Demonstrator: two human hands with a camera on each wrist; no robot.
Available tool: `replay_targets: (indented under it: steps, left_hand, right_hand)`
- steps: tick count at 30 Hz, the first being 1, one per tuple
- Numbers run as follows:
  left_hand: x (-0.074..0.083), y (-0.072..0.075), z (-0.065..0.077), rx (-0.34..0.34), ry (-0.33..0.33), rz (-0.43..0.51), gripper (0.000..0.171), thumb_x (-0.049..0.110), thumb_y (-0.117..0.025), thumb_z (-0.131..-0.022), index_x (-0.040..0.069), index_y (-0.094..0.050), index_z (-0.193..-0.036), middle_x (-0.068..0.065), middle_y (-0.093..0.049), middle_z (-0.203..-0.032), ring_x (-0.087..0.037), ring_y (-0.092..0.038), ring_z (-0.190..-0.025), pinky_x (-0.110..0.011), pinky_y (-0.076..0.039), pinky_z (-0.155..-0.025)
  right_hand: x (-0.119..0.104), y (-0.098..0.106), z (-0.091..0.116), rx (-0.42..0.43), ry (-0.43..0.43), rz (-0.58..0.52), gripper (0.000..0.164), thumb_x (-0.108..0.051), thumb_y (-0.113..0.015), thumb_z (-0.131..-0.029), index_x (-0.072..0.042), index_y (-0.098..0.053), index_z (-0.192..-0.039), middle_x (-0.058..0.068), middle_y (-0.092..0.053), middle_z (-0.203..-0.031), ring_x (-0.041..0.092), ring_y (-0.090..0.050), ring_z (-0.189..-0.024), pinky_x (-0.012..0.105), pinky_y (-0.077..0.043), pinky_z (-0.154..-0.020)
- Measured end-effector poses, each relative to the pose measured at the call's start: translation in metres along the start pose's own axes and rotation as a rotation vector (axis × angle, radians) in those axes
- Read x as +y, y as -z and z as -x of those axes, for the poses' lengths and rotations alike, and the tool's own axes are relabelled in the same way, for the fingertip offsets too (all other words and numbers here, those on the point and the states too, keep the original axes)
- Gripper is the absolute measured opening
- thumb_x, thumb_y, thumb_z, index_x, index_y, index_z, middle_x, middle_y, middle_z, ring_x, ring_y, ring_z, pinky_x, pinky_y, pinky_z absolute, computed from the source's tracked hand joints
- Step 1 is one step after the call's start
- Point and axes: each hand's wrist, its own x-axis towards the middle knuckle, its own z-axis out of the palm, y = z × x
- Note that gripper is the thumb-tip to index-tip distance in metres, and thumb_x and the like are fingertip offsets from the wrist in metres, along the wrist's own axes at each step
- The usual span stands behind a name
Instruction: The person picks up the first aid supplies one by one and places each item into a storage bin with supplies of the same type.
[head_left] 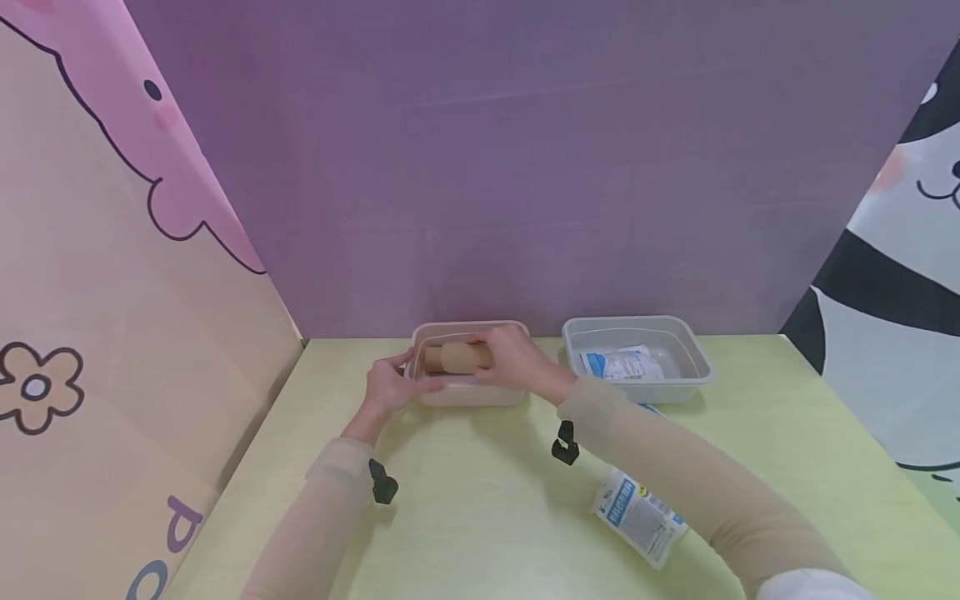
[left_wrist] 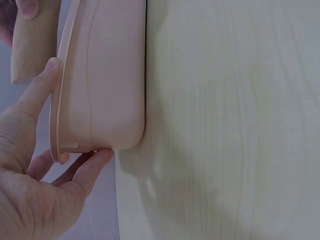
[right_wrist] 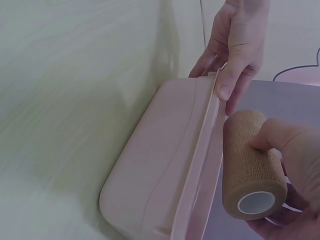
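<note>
A pale pink plastic bin (head_left: pixel 471 397) stands at the back of the table, left of centre. My left hand (head_left: pixel 390 386) holds its left end, thumb on the rim and fingers against the end wall in the left wrist view. My right hand (head_left: pixel 516 357) grips a tan elastic bandage roll (right_wrist: pixel 250 165) by its sides, over the mouth of the bin; the roll's white core (right_wrist: pixel 256 202) faces the right wrist camera. Left of that roll, a darker brown piece (head_left: pixel 433 359) shows within the bin; whether it is a separate roll is unclear.
A whitish bin (head_left: pixel 678 392) stands to the right, holding a blue-and-white packet (head_left: pixel 622 364). Another such packet (head_left: pixel 637 518) lies on the table (head_left: pixel 480 508) beside my right sleeve, partly covered by it. A purple panel (head_left: pixel 525 167) rises behind both bins.
</note>
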Motion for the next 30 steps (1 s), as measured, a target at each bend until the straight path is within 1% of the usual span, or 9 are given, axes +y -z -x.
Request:
replay_targets:
  steps: [4, 6, 9, 12, 16, 21, 25, 30]
  left_hand:
    - [-0.001, -0.001, 0.000, 0.000, -0.003, 0.014, 0.098, 0.033, -0.100, -0.073, 0.007, -0.054, -0.155, -0.026, -0.071, -0.132, -0.021, -0.063, -0.094, -0.023, -0.049, -0.067]
    - [-0.001, -0.001, 0.001, 0.000, -0.005, 0.018, 0.096, 0.031, -0.099, -0.075, 0.007, -0.053, -0.156, -0.027, -0.071, -0.131, -0.021, -0.063, -0.094, -0.023, -0.049, -0.067]
    - [-0.002, -0.002, 0.001, 0.006, -0.003, 0.019, 0.097, 0.032, -0.100, -0.074, 0.007, -0.054, -0.155, -0.026, -0.071, -0.131, -0.022, -0.063, -0.095, -0.024, -0.049, -0.068]
    - [-0.002, -0.002, 0.001, 0.003, -0.003, 0.020, 0.100, 0.036, -0.101, -0.071, 0.008, -0.054, -0.155, -0.025, -0.070, -0.133, -0.022, -0.064, -0.097, -0.024, -0.050, -0.069]
    - [-0.002, -0.003, 0.000, 0.001, -0.004, 0.016, 0.103, 0.039, -0.102, -0.070, 0.010, -0.054, -0.156, -0.024, -0.070, -0.134, -0.023, -0.064, -0.099, -0.024, -0.050, -0.069]
    - [-0.003, -0.001, -0.001, 0.014, -0.011, 0.011, 0.101, 0.038, -0.101, -0.070, 0.009, -0.055, -0.155, -0.024, -0.071, -0.132, -0.022, -0.062, -0.097, -0.025, -0.049, -0.068]
    - [-0.003, -0.001, -0.001, 0.016, -0.015, 0.023, 0.100, 0.037, -0.101, -0.071, 0.008, -0.055, -0.155, -0.025, -0.071, -0.129, -0.021, -0.060, -0.093, -0.025, -0.048, -0.067]
    - [-0.004, -0.002, -0.002, 0.022, -0.014, 0.025, 0.099, 0.035, -0.102, -0.070, 0.008, -0.056, -0.154, -0.024, -0.072, -0.128, -0.019, -0.059, -0.090, -0.024, -0.046, -0.065]
  right_hand:
    - [-0.001, -0.006, -0.006, -0.013, -0.005, 0.024, 0.043, -0.019, -0.082, -0.085, -0.008, -0.076, -0.126, 0.009, -0.081, -0.115, 0.029, -0.077, -0.105, 0.054, -0.057, -0.093]
    - [-0.001, -0.009, -0.008, -0.019, 0.004, 0.020, 0.042, -0.017, -0.082, -0.086, -0.006, -0.076, -0.126, 0.011, -0.081, -0.116, 0.030, -0.077, -0.105, 0.051, -0.058, -0.092]
    - [0.000, -0.011, -0.010, -0.042, 0.015, 0.018, 0.040, -0.015, -0.080, -0.090, -0.002, -0.074, -0.127, 0.014, -0.080, -0.119, 0.033, -0.076, -0.109, 0.050, -0.059, -0.096]
    - [0.000, -0.013, -0.012, -0.071, 0.016, -0.003, 0.040, -0.013, -0.077, -0.093, 0.000, -0.071, -0.131, 0.017, -0.078, -0.123, 0.036, -0.073, -0.117, 0.049, -0.058, -0.102]
    - [0.002, -0.015, -0.015, -0.105, 0.000, -0.022, 0.042, -0.013, -0.075, -0.095, 0.000, -0.069, -0.135, 0.017, -0.076, -0.128, 0.037, -0.071, -0.122, 0.049, -0.056, -0.106]
    - [0.004, -0.021, -0.023, -0.137, -0.008, -0.022, 0.042, -0.014, -0.075, -0.096, -0.002, -0.070, -0.135, 0.016, -0.076, -0.130, 0.034, -0.071, -0.122, 0.047, -0.058, -0.104]
    - [0.005, -0.022, -0.029, -0.189, -0.037, -0.049, 0.044, -0.017, -0.077, -0.096, -0.004, -0.069, -0.138, 0.015, -0.074, -0.133, 0.033, -0.070, -0.124, 0.046, -0.057, -0.105]
    - [0.006, -0.025, -0.036, -0.253, -0.024, -0.060, 0.044, -0.017, -0.078, -0.096, -0.003, -0.069, -0.137, 0.015, -0.074, -0.133, 0.032, -0.069, -0.126, 0.046, -0.054, -0.110]
